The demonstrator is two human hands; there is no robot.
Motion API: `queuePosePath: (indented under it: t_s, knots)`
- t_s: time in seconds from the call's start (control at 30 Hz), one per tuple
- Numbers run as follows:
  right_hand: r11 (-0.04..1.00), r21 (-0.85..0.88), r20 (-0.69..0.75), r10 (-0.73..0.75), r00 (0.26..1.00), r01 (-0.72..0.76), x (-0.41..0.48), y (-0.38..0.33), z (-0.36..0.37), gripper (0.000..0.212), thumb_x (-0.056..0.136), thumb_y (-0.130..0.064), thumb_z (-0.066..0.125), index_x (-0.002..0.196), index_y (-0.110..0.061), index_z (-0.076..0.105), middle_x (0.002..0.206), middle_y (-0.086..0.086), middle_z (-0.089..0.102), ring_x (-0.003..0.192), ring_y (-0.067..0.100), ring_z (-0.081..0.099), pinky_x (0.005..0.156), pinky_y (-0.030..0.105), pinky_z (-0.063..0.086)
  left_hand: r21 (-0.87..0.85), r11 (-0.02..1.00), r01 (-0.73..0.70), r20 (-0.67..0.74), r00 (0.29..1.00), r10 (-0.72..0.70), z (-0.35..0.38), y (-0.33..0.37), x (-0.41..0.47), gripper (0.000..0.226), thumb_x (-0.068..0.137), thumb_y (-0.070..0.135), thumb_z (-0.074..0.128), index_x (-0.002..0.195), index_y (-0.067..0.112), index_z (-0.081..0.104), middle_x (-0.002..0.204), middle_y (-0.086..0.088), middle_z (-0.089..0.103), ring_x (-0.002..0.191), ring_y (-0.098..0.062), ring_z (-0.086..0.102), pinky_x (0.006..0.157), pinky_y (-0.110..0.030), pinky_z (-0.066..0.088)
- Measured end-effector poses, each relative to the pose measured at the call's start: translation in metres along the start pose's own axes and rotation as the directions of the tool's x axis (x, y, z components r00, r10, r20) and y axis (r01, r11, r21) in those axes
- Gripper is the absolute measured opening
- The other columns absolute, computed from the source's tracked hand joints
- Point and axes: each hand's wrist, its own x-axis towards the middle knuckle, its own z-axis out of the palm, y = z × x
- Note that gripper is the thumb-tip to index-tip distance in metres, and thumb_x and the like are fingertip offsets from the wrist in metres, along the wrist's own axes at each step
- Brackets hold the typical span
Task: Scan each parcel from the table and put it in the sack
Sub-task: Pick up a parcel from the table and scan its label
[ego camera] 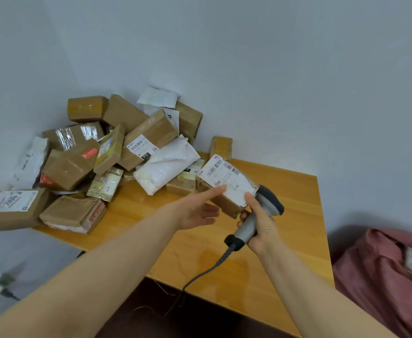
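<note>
Two bare forearms are seen reaching in over the wooden table [261, 264]. The left hand [195, 213] is held at the near end of a small brown parcel [224, 179]. Its thumb is laid on the white label and its other fingers are curled below, so the box appears to be pinched. How much weight those lower fingers bear cannot be told.

The right hand [261, 225] is wrapped round the handle of the grey scanner [270, 200]. Its thumb is raised and pressed on the label's near corner. The parcel is held just above the table, label up, and the scanner's head is tucked behind and beneath it.

A pile of parcels [117, 152] is heaped at the far left of the table. The pink sack [375, 276] is slumped to the right, with a few packages visible inside.

Several risks can be judged from here:
- **No clean read:** the scanner's window is not turned toward the barcodes, and part of the label is covered by the right thumb.
- **A drop:** the box could be lost if one hand is withdrawn before the other has a full grip.
- **A wrong read:** a label in the pile could be read instead if the scanner is swept that way.
- **A snag:** the cable [207, 272] could be caught on the table edge during a swing toward the sack.
</note>
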Motion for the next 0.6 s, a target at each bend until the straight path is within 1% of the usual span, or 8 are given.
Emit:
queuePosePath:
  t_s: [0.03,0.1,0.17,0.27,0.37,0.43,0.5,0.6]
  knots:
    - [1.0,0.007,0.023,-0.006,1.0,0.006,-0.002,0.001,0.003,0.04,0.054,-0.025,0.087,0.088,-0.012,0.069,0.064,0.001,0.066,0.048,0.011,0.054,0.045,0.025,0.044,-0.044,0.999,-0.02,0.002,1.0,0.02,0.011,-0.004,0.003,0.081,0.061,0.048,0.083,0.13,0.019,0.051,0.122,-0.014,0.061,0.113,-0.027,0.059,0.104,-0.046,0.043]
    - [1.0,-0.009,0.049,-0.024,0.998,0.024,-0.004,0.001,0.004,0.042,0.054,-0.026,0.086,0.091,-0.013,0.069,0.067,0.001,0.068,0.05,0.011,0.057,0.048,0.026,0.045,-0.112,0.991,-0.068,-0.068,0.996,0.061,0.023,-0.008,0.007,0.061,0.07,0.037,0.082,0.123,0.019,0.057,0.111,-0.009,0.069,0.105,-0.024,0.064,0.097,-0.047,0.048]
    - [0.996,-0.078,0.041,-0.04,0.998,0.043,-0.005,-0.002,0.001,0.037,0.061,-0.026,0.085,0.092,-0.014,0.067,0.071,0.003,0.068,0.054,0.013,0.06,0.051,0.028,0.046,-0.114,0.988,-0.102,-0.145,0.986,0.085,0.019,-0.007,0.009,0.054,0.074,0.026,0.08,0.122,0.018,0.057,0.109,-0.007,0.07,0.102,-0.024,0.065,0.089,-0.046,0.053]
    - [0.976,-0.206,0.052,-0.059,0.997,0.069,-0.008,-0.006,-0.009,0.027,0.077,-0.027,0.079,0.094,-0.012,0.064,0.076,0.01,0.066,0.054,0.017,0.059,0.055,0.032,0.05,0.013,0.992,-0.128,-0.272,0.954,0.127,-0.005,0.001,0.008,0.055,0.074,0.017,0.08,0.123,0.017,0.054,0.115,-0.004,0.067,0.106,-0.021,0.062,0.087,-0.044,0.055]
    - [0.921,-0.383,0.168,-0.008,0.986,0.073,-0.015,-0.012,-0.015,0.03,0.08,-0.029,0.078,0.096,-0.008,0.064,0.063,0.009,0.06,0.05,0.019,0.052,0.062,0.037,0.051,0.175,0.98,-0.093,-0.372,0.916,0.154,-0.029,0.008,0.007,0.053,0.073,0.015,0.081,0.118,0.017,0.053,0.114,0.0,0.064,0.105,-0.021,0.06,0.088,-0.04,0.054]
    - [0.893,-0.443,0.272,0.047,0.961,0.081,-0.022,-0.013,-0.012,0.026,0.082,-0.023,0.077,0.097,-0.006,0.064,0.057,0.008,0.053,0.046,0.019,0.046,0.057,0.036,0.047,0.25,0.966,-0.066,-0.4,0.901,0.165,-0.039,0.009,0.008,0.048,0.072,0.014,0.081,0.111,0.021,0.052,0.11,0.001,0.062,0.104,-0.021,0.059,0.087,-0.039,0.052]
    - [0.868,-0.484,0.329,0.064,0.942,0.11,-0.028,-0.013,-0.006,0.018,0.083,-0.015,0.074,0.091,-0.005,0.063,0.054,0.008,0.05,0.044,0.019,0.042,0.05,0.031,0.044,0.299,0.953,-0.044,-0.419,0.891,0.173,-0.045,0.009,0.009,0.045,0.072,0.014,0.081,0.105,0.022,0.051,0.108,0.0,0.061,0.103,-0.023,0.058,0.087,-0.04,0.052]
    - [0.812,-0.564,0.328,0.052,0.943,0.151,-0.035,-0.012,0.002,0.013,0.083,-0.005,0.07,0.077,-0.006,0.058,0.052,0.006,0.048,0.041,0.017,0.04,0.046,0.028,0.043,0.352,0.936,-0.006,-0.45,0.876,0.175,-0.049,0.005,0.011,0.053,0.072,0.016,0.082,0.114,0.018,0.05,0.111,-0.001,0.06,0.103,-0.023,0.057,0.081,-0.037,0.051]
